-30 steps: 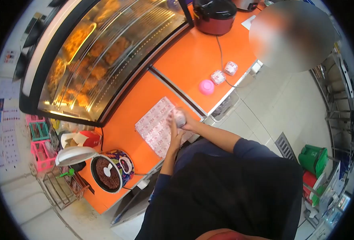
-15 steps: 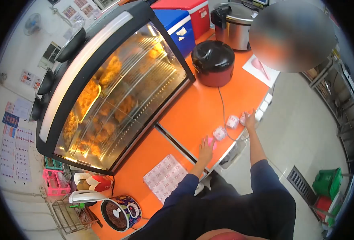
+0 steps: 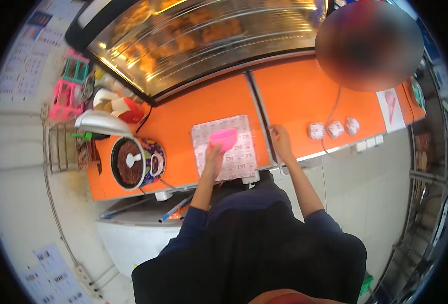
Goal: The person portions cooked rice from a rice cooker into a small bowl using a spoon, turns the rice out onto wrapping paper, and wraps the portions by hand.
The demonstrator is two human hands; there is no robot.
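A small pink bowl point(image 3: 225, 138) is in my left hand point(image 3: 212, 161), whose fingers close on its near side. It is held tilted above a stack of printed wrapping paper point(image 3: 241, 157). My right hand point(image 3: 280, 142) hovers over the orange counter, close to the dark gap between its two sections. The fingers look loosely bent and apart, with nothing visible in them. To the right, three paper-wrapped bundles point(image 3: 335, 129) sit in a row near the counter's front edge. Whatever the bowl may contain cannot be made out.
Left of the paper stands an open rice cooker point(image 3: 153, 162) with brownish rice and a white scoop. A lit display case point(image 3: 198, 45) of fried food runs along the back. A pink ladle point(image 3: 391, 105) lies on white paper at far right. A cord point(image 3: 332, 109) crosses the counter.
My view has turned left toward the rice cooker. My left hand has lifted the pink bowl and brought it over the paper. My right hand has left the wrapped bundles and moved left.
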